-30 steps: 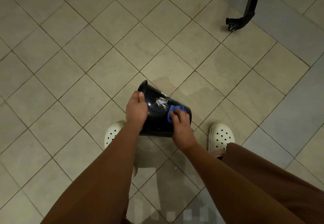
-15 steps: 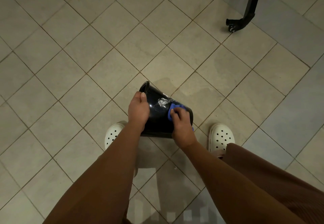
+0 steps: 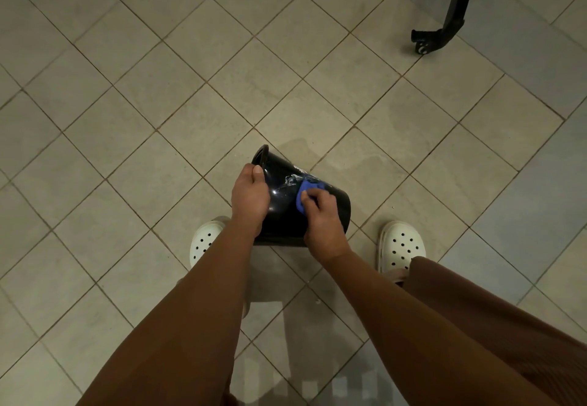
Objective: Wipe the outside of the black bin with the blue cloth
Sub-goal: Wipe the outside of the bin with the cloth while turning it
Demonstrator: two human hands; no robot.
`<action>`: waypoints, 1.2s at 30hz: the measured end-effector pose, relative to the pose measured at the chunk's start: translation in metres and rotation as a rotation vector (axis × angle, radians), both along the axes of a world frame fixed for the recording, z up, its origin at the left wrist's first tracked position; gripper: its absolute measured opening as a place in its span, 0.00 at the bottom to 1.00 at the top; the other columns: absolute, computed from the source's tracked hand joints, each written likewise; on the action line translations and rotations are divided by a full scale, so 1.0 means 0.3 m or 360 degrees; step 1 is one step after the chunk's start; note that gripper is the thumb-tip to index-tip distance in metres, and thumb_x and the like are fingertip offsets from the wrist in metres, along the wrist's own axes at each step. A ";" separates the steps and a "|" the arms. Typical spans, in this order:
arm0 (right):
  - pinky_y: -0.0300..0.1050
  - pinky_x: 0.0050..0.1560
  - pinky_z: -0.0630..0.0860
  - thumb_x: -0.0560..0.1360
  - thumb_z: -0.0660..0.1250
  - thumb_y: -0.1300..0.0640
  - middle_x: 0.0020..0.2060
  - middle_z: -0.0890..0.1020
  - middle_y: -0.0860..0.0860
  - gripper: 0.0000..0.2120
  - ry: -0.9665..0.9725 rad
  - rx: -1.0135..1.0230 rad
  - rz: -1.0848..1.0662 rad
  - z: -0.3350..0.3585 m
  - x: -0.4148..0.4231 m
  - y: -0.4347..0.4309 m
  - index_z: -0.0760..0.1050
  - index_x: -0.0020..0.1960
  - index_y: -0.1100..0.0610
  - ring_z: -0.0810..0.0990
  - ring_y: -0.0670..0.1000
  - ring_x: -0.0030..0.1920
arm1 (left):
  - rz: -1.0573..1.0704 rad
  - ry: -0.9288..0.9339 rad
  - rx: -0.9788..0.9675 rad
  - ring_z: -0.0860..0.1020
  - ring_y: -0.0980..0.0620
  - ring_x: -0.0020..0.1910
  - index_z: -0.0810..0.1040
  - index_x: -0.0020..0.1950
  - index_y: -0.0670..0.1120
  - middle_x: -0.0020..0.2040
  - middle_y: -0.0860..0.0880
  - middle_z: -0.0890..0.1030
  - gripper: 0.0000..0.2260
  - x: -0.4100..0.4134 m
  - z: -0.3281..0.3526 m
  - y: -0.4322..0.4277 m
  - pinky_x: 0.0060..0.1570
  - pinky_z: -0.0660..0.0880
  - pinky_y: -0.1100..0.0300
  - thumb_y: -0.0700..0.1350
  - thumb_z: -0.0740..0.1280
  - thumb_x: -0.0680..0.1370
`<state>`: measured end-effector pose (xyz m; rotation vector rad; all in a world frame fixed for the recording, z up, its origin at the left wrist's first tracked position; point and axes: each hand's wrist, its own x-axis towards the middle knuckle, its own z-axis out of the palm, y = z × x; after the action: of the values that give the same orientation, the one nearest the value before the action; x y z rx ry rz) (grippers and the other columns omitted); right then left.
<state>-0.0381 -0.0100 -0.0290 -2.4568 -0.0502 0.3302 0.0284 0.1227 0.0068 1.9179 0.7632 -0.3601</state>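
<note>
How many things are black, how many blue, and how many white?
Black: 2 (bin, wheeled stand leg)
Blue: 1 (cloth)
White: 2 (left shoe, right shoe)
Total: 5

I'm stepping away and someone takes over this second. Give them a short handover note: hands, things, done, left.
Left hand grips the black bin near its rim.
Right hand holds the blue cloth against the bin's side wall.
The bin is tipped on its side between the white shoes, opening toward the upper left.
Done: the cloth is on the upward-facing wall.
Left: white smears beside the cloth. The underside and base are out of sight, so treat them as unwiped.
</note>
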 end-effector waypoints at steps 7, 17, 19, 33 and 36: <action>0.53 0.73 0.56 0.68 0.69 0.71 0.71 0.64 0.59 0.34 -0.0099 0.0060 0.0148 0.002 0.034 0.007 0.63 0.72 0.61 0.62 0.60 0.72 | -0.0023 0.0005 -0.0056 0.74 0.47 0.44 0.71 0.46 0.47 0.44 0.44 0.75 0.12 0.010 0.002 -0.006 0.49 0.74 0.49 0.48 0.51 0.85; 0.52 0.71 0.61 0.74 0.62 0.68 0.70 0.61 0.58 0.27 0.0184 0.0134 -0.0183 0.033 0.017 0.029 0.61 0.72 0.59 0.58 0.56 0.70 | 0.0004 -0.0008 -0.0042 0.75 0.43 0.45 0.72 0.46 0.47 0.45 0.42 0.76 0.12 0.011 -0.001 -0.011 0.48 0.73 0.49 0.48 0.53 0.84; 0.55 0.69 0.65 0.66 0.70 0.71 0.68 0.66 0.62 0.34 0.0000 0.0025 -0.0019 0.023 -0.007 0.029 0.65 0.70 0.63 0.65 0.61 0.68 | -0.0019 -0.0004 -0.0049 0.73 0.46 0.43 0.71 0.45 0.47 0.43 0.44 0.75 0.12 0.007 -0.002 -0.005 0.46 0.71 0.52 0.47 0.52 0.84; 0.43 0.71 0.52 0.70 0.68 0.68 0.72 0.59 0.59 0.37 0.0054 -0.0211 -0.0038 0.034 0.036 0.022 0.56 0.74 0.61 0.59 0.58 0.72 | -0.0104 -0.0063 -0.0085 0.75 0.47 0.46 0.73 0.50 0.47 0.47 0.44 0.77 0.12 -0.005 0.014 -0.015 0.48 0.73 0.51 0.48 0.52 0.85; 0.48 0.69 0.60 0.65 0.70 0.72 0.68 0.67 0.62 0.36 -0.0059 -0.0154 0.0103 0.032 0.024 0.034 0.63 0.71 0.65 0.67 0.62 0.67 | -0.0108 -0.0051 -0.0082 0.74 0.47 0.44 0.72 0.48 0.47 0.45 0.43 0.77 0.12 -0.007 0.018 -0.017 0.46 0.73 0.52 0.47 0.52 0.85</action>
<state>-0.0308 0.0003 -0.0193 -2.5616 -0.1331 0.3219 0.0263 0.1175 0.0121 1.9000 0.6633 -0.3865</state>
